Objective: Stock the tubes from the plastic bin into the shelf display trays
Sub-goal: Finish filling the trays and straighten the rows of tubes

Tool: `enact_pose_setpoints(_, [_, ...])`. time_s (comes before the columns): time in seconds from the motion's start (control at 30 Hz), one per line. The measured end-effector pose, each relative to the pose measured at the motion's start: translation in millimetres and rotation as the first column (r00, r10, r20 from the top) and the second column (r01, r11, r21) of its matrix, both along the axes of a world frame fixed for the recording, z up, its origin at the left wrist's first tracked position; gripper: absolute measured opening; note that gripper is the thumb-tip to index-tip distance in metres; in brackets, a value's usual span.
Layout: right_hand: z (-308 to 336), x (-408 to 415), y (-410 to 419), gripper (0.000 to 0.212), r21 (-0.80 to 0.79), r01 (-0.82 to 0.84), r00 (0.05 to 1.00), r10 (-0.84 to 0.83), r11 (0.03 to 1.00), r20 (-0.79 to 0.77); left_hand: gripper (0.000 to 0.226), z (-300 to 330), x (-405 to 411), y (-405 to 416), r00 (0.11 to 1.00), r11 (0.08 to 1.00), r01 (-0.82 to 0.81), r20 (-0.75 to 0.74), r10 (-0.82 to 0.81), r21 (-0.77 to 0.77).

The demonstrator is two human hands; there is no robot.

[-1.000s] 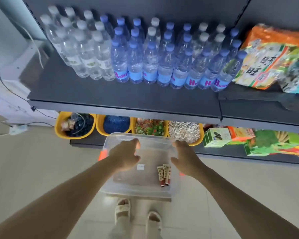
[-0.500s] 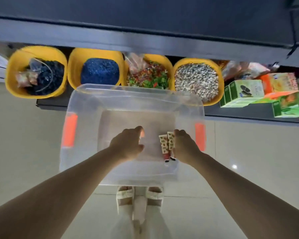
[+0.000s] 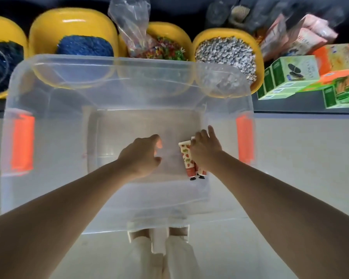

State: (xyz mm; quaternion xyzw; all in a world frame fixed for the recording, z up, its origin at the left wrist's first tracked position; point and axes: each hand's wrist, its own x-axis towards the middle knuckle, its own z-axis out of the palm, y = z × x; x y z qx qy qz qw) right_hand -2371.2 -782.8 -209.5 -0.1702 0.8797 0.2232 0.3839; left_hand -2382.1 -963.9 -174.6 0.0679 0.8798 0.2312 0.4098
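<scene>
Both hands were down inside the clear plastic bin with orange handles (image 3: pixel 129 81).
I saw my right hand (image 3: pixel 206 152), fingers spread, resting on two strawberry-printed tubes (image 3: pixel 186 159) at frame centre; my left hand (image 3: pixel 141 156) hung loosely curled, empty, just beside them.

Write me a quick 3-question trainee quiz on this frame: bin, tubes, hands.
1. True or false: the clear plastic bin is packed full of tubes.
2. Multiple choice: which hand is over the strawberry-print tubes? A) left hand B) right hand C) neither
3. Short answer: what colour are the tubs on the shelf behind the bin?

Key
1. False. Only two tubes show, lying side by side on the bin floor.
2. B. The right hand partly covers the tubes, whether it grips them cannot be told; the left hand is in the bin beside them, holding nothing.
3. Yellow, as in the tub of blue material.
</scene>
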Motion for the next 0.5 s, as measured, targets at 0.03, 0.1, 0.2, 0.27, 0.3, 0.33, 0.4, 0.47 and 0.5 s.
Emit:
enact_pose_setpoints(0.03, [1, -2, 1, 0.048, -0.002, -0.021, 0.999, 0.021, 1.0, 0.027, 0.031, -1, 1, 1, 1.0, 1.0, 0.006, 0.001, -0.006, 0.002])
enact_pose_setpoints(0.1, [5, -5, 4, 0.045, -0.022, -0.063, 0.995, 0.065, 0.998, 0.078, 0.032, -4, 2, 2, 1.0, 1.0, 0.016, 0.004, -0.016, 0.011])
enact_pose_setpoints(0.2, [7, -8, 6, 0.042, -0.018, -0.186, 0.977, 0.187, 0.982, 0.106, 0.032, -7, 3, 5, 1.0, 1.0, 0.02, -0.002, -0.02, 0.022])
enact_pose_setpoints(0.27, [10, -10, 6, 0.04, 0.016, -0.222, 0.967, 0.218, 0.975, 0.129, 0.031, -8, 4, 7, 1.0, 0.999, 0.023, -0.005, -0.023, 0.023])
enact_pose_setpoints(0.3, [12, -12, 7, 0.039, 0.03, -0.228, 0.966, 0.222, 0.973, 0.134, 0.031, -9, 4, 8, 1.0, 0.999, 0.024, -0.007, -0.024, 0.024])
enact_pose_setpoints(0.33, [17, -15, 7, 0.037, 0.029, -0.231, 0.965, 0.226, 0.972, 0.137, 0.031, -10, 4, 8, 1.0, 0.999, 0.026, -0.007, -0.025, 0.023])
enact_pose_setpoints(0.4, [30, -22, 6, 0.024, -0.02, -0.221, 0.965, 0.222, 0.975, 0.141, 0.031, -12, 3, 9, 1.0, 0.999, 0.03, -0.003, -0.03, 0.019])
enact_pose_setpoints(0.47, [50, -33, 5, 0.013, -0.075, -0.177, 0.979, 0.184, 0.981, 0.093, 0.032, -16, 1, 12, 1.0, 1.0, 0.028, -0.003, -0.028, 0.009])
enact_pose_setpoints(0.5, [63, -39, 4, 0.018, -0.103, -0.159, 0.985, 0.166, 0.982, 0.056, 0.033, -18, 1, 14, 1.0, 1.0, 0.023, -0.003, -0.023, 0.003])
